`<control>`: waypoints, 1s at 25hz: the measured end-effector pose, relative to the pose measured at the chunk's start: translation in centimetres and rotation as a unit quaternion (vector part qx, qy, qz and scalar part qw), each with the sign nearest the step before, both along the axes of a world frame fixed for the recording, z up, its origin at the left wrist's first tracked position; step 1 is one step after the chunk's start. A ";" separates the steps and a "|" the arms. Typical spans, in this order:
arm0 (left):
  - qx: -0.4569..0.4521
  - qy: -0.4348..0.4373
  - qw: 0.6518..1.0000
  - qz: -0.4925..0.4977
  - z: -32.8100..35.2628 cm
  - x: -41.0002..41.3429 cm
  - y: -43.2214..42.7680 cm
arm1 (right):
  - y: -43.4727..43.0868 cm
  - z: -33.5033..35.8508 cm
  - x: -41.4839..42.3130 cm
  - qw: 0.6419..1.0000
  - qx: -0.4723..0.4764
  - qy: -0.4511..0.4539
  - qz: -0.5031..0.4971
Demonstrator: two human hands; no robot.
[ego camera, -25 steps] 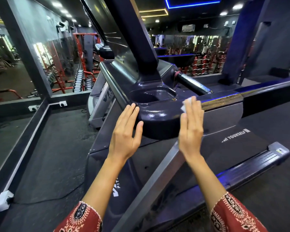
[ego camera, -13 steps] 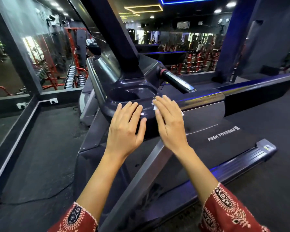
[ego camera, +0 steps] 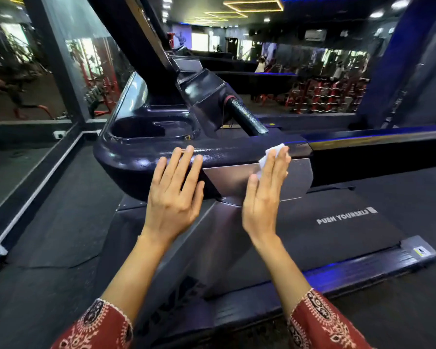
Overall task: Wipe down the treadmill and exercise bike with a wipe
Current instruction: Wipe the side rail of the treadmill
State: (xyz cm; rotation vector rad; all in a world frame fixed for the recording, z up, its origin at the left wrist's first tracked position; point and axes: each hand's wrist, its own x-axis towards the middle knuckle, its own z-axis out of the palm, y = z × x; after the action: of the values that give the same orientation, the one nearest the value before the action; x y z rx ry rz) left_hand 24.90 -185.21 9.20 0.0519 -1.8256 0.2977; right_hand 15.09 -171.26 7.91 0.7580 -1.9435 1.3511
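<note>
One wipe (ego camera: 275, 151) under right hand (ego camera: 264, 195) on treadmill console (ego camera: 136, 159) front edge.

White wipe (ego camera: 272, 153); glossy dark-purple treadmill (ego camera: 136, 157); red patterned sleeves (ego camera: 320, 321).

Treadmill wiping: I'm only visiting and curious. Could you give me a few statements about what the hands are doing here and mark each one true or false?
1. The right hand presses a white wipe against the treadmill with straight fingers. True.
2. The left hand holds a spray bottle. False: it lies flat on the treadmill's dark rounded edge, fingers straight, holding nothing.
3. The belt carries the words "PUSH YOURSELF". True.
4. The person's sleeves are plain blue. False: they are red with a black and white pattern.
</note>
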 end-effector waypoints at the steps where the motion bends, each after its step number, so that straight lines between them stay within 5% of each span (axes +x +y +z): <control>1: -0.009 -0.006 1.000 0.004 -0.3 -0.3 0.3 | -0.8 -0.4 0.9 0.999 0.028 0.032 0.023; 4: -0.016 -0.019 1.000 0.012 -1.2 -0.5 0.6 | 0.7 -4.4 -0.8 0.949 0.153 0.262 0.086; 9: -0.022 -0.028 0.999 0.020 -2.4 -0.2 0.5 | -0.5 -3.9 -0.3 1.000 -0.010 0.008 -0.002; 13: -0.038 -0.034 0.999 0.016 -2.6 0.0 -0.1 | -0.6 -5.8 -0.8 0.946 0.159 0.275 0.065; 14: -0.039 -0.032 0.999 0.015 -2.7 0.2 -0.3 | 0.8 -6.6 -1.9 0.949 0.158 0.270 0.034; 16: -0.042 -0.032 0.999 0.012 -2.8 0.4 -0.6 | 1.6 -6.4 -2.2 0.992 0.049 0.114 -0.033; 18: -0.041 -0.034 0.999 0.002 -2.6 0.4 -0.7 | -0.8 -3.9 -0.4 0.998 -0.051 0.004 -0.028; 22: -0.020 -0.024 0.999 -0.005 -2.4 1.3 -1.5 | -3.5 -4.1 1.2 0.951 0.119 0.279 0.063; 25: -0.017 -0.017 1.000 0.008 -2.5 2.8 -3.2 | -2.1 -4.0 0.5 0.985 0.038 0.166 -0.034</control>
State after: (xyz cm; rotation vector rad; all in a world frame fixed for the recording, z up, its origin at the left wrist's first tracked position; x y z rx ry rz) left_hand 27.69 -188.38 6.70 0.0373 -1.8533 0.3431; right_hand 15.61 -173.34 3.90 0.8834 -1.7450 1.0398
